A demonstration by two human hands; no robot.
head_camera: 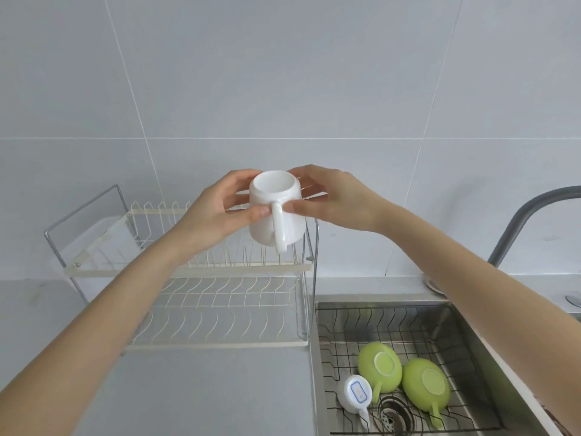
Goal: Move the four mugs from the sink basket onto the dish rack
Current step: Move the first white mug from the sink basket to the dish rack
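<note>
White mug, upside down with its base facing the camera and its handle pointing toward the viewer, is held in the air by both hands above the upper tier of a two-tier wire dish rack. Left hand grips its left side, thumb pressed near the handle; right hand grips its right side the same way. To the right, a dark wire sink basket holds two green mugs and a small white mug, all overturned. A grey faucet curves in from the right.
</note>
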